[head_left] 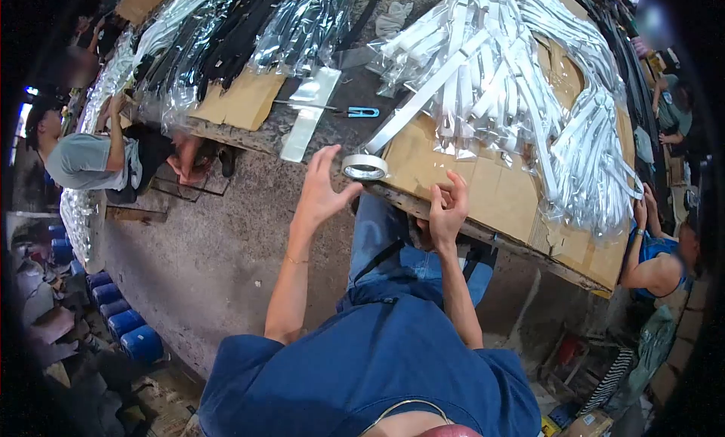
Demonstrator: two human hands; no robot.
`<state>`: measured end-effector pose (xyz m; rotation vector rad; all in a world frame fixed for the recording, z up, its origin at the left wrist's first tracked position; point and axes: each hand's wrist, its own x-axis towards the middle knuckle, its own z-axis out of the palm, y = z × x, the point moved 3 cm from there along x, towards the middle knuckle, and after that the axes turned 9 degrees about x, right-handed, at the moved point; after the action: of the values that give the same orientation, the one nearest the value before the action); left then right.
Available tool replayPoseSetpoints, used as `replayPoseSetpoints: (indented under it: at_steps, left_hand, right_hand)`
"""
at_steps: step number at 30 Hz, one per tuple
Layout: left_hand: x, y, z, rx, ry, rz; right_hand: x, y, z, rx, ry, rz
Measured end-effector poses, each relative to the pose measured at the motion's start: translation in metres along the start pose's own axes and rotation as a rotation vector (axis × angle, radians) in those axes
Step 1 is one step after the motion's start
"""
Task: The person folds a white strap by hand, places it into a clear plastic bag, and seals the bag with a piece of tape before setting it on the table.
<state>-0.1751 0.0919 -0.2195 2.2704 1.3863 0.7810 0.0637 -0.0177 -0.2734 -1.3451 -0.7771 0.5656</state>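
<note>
Near the table's front edge lies a white strap, coiled into a ring (pixel 365 167); a white belt-like strap (pixel 423 97) runs from beside it toward the pile at upper right. My left hand (pixel 323 195) is just left of the ring, fingers spread and thumb toward it, apparently not touching. My right hand (pixel 448 214) is raised at the table edge, right of the ring, with fingers loosely bent and apart and nothing visible in them. Beyond the ring lie blue-handled thread snips (pixel 362 112) and a stack of clear plastic sleeves (pixel 311 114).
White straps in clear plastic (pixel 483 82) are heaped on cardboard (pixel 498 184) at right. Dark wrapped straps (pixel 226 44) lie at upper left. One person (pixel 83 158) sits at left, another (pixel 653 260) at the right edge. Blue drums (pixel 142 343) stand on the floor.
</note>
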Motion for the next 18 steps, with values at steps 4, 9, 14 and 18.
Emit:
replayPoseSetpoints:
  at_steps: [4, 9, 14, 18]
  left_hand:
    - [0.073, -0.002, 0.007, -0.113, 0.020, 0.018]
    - [0.214, 0.073, 0.063, -0.021, -0.081, 0.377]
    - [0.333, 0.135, 0.142, -0.011, -0.129, 0.502]
    - [0.389, 0.156, 0.183, 0.098, -0.268, 0.247]
  right_hand:
    - [0.011, -0.005, -0.024, 0.121, 0.049, 0.118]
    - [0.019, -0.035, -0.059, 0.092, 0.200, 0.088]
    - [0.016, -0.039, -0.099, 0.061, 0.328, 0.039]
    - [0.017, -0.039, -0.129, 0.036, 0.382, 0.045]
